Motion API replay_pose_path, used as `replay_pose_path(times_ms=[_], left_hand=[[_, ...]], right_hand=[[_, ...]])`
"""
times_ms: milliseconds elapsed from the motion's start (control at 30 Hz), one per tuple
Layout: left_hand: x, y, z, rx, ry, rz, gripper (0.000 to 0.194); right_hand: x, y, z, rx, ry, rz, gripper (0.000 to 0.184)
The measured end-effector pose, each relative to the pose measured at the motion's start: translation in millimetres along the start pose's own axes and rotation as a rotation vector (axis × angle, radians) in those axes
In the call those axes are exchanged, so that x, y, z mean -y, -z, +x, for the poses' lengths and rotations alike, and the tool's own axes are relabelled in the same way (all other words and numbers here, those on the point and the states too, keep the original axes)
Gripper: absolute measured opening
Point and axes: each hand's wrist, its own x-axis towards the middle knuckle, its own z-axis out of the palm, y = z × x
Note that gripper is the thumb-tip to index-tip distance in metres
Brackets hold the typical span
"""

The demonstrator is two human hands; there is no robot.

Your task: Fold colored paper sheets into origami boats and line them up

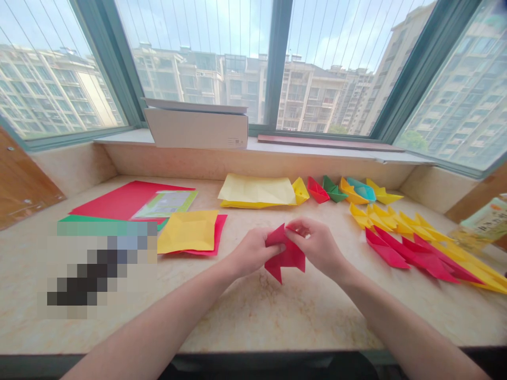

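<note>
A partly folded piece of red paper (285, 255) is held up over the middle of the counter, its lower corners pointing down. My left hand (255, 252) grips its left side, with the thumb lying across the front. At the upper right corner, my right hand (312, 240) pinches the paper between thumb and fingers. To the right lie several folded red paper boats (425, 259), and behind them a row of yellow paper boats (390, 217). A stack of yellow square paper (188, 232) lies left of my hands, with red sheets under it.
Along the back stand several finished paper boats, among them a green one (334, 190), beside a pile of pale yellow sheets (257, 190). Large red sheets (122, 199) lie at the left, near a pixelated patch. A white box (198, 127) rests on the window sill.
</note>
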Motion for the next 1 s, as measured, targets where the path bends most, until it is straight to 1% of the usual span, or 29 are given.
replay_pose_path(times_ms=[133,233,300,367,467,533,633,733,800,867,933,1000], left_hand=[[0.9,-3.3,0.0,0.009,0.002,-0.06,0.009],[-2.0,-5.0,0.5,-0.027,0.028,-0.161,0.013],[-4.5,-4.6,1.3,-0.09,0.05,-0.247,0.021],[-5.7,-3.1,2.5,-0.196,0.062,-0.331,0.025],[-4.2,-0.7,5.3,-0.363,0.056,-0.455,0.03],[-2.7,-0.1,6.7,-0.421,0.063,-0.519,0.03],[-2.4,-0.8,7.0,-0.421,0.117,-0.561,0.028],[-3.8,-1.6,5.6,-0.394,0.177,-0.552,0.027],[-4.2,-1.4,4.8,-0.394,0.186,-0.513,0.027],[-4.2,-0.5,4.3,-0.398,0.169,-0.451,0.028],[-4.9,0.3,3.7,-0.39,0.15,-0.407,0.029],[-6.7,0.5,2.7,-0.37,0.141,-0.397,0.029]], right_hand=[[0.9,-4.8,-1.7,-0.026,-0.046,0.046,0.011],[3.3,-6.1,-1.7,-0.033,-0.029,0.133,0.025],[5.1,-5.3,-1.2,-0.024,-0.006,0.2,0.035],[6.2,-4.4,-1.0,-0.03,0.023,0.211,0.04],[5.3,-5.3,-2.2,-0.038,0.09,0.136,0.046],[2.9,-7.2,-3.3,-0.029,0.136,0.079,0.046],[-1.5,-7.6,-3.2,-0.057,0.212,-0.016,0.042],[-5.6,-2.7,-0.1,-0.107,0.333,-0.116,0.046],[-8.2,1.8,2.7,-0.092,0.39,-0.155,0.047],[-11.1,5.0,4.9,-0.042,0.4,-0.191,0.042],[-13.9,6.5,6.2,0.006,0.371,-0.23,0.037],[-15.7,6.7,6.8,0.035,0.335,-0.248,0.035]])
